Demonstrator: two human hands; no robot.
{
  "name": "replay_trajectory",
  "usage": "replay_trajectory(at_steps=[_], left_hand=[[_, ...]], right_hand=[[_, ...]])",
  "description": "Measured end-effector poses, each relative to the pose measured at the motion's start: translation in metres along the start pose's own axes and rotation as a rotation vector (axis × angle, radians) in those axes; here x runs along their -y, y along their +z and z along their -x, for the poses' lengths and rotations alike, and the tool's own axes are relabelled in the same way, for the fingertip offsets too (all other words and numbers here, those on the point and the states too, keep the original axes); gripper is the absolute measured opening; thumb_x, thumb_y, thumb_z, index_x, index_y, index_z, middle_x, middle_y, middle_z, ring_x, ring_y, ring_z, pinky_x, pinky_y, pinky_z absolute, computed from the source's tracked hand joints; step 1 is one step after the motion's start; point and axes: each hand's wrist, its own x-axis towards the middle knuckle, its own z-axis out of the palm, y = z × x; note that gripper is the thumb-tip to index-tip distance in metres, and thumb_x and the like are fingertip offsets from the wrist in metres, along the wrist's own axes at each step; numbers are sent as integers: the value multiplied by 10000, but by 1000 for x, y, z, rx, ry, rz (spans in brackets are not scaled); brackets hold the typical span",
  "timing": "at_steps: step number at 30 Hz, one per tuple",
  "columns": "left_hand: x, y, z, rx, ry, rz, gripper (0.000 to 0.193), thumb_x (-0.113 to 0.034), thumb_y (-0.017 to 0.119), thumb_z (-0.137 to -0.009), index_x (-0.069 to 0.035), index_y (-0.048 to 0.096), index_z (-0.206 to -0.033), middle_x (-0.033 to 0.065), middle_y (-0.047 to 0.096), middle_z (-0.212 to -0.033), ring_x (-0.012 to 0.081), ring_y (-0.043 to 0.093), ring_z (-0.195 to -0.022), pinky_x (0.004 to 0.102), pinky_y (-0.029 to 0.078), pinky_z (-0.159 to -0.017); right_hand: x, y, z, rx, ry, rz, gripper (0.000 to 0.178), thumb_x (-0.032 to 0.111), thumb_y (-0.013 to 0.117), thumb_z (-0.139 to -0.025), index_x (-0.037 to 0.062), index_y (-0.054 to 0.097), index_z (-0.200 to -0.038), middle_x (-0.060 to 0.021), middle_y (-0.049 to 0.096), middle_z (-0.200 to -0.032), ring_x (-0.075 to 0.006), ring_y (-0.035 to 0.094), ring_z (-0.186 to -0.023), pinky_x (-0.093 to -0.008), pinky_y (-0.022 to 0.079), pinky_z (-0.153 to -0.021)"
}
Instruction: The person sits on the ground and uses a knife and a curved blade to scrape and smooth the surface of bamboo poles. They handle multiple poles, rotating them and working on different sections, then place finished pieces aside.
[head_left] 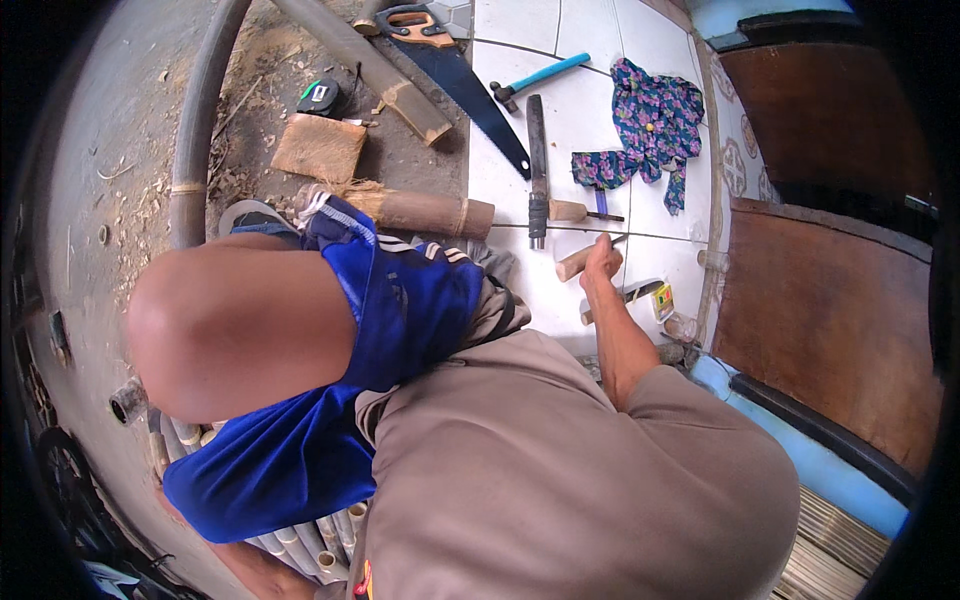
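Observation:
My right hand [603, 258] reaches down to the white tiles, its fingers closed round a small tool with a pale wooden handle [573, 265] and a narrow dark blade, much like a chisel. Just beyond it lies a similar wooden-handled tool [568, 210], touching a long dark tool [538, 160] with a metal end. Nearer to me, a wooden-handled knife [587, 317] lies beside a small yellow-labelled item [662, 300]. My left forearm [262, 570] shows at the lower left; the left hand itself is out of sight.
A handsaw [450, 85], a blue-handled hammer [545, 80] and a floral cloth [655, 115] lie on the far tiles. Left of them are thick bamboo pieces [430, 211], a wood block [318, 148] and a tape measure [320, 96]. Brown wooden panels [820, 320] stand at right.

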Motion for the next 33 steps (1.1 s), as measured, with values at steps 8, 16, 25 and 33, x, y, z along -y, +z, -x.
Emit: replay_trajectory(at_steps=[8, 16, 25, 33], left_hand=[[20, 14, 37, -37, -92, 111, 515, -459, 648, -1019, -54, 668, -1336, 129, 728, -1020, 225, 696, -805, 362, 568, -715], [21, 28, 85, -128, -289, 371, 529, -488, 665, -1009, -52, 684, -1308, 111, 730, -965, 203, 690, -774, 350, 568, -704], [15, 97, 94, -264, -489, 1119, 510, -497, 686, -1004, -57, 696, -1262, 69, 714, -887, 153, 665, -715, 313, 557, -664], [-24, 122, 40, -263, -355, 1483, 433, -411, 691, -1025, -31, 674, -1232, 43, 703, -880, 112, 661, -696, 271, 547, -617]], right_hand=[[40, 59, -29, 134, -249, 653, 909, 568, 711, -875, -192, 530, -1340, -371, 615, -1330, -456, 627, -1228, -493, 489, -1074], [16, 63, -63, 188, 2, 30, 498, 317, 726, -881, -121, 680, -1114, -202, 737, -1098, -316, 740, -881, -465, 620, -757], [321, 103, 38, 243, -669, 108, 550, 423, 763, -914, -108, 752, -1057, -224, 740, -1028, -314, 724, -905, -468, 596, -759], [514, 204, 334, 1072, -1565, 356, 507, 348, 732, -976, -26, 641, -1306, -97, 699, -1116, -209, 645, -972, -344, 527, -869]])
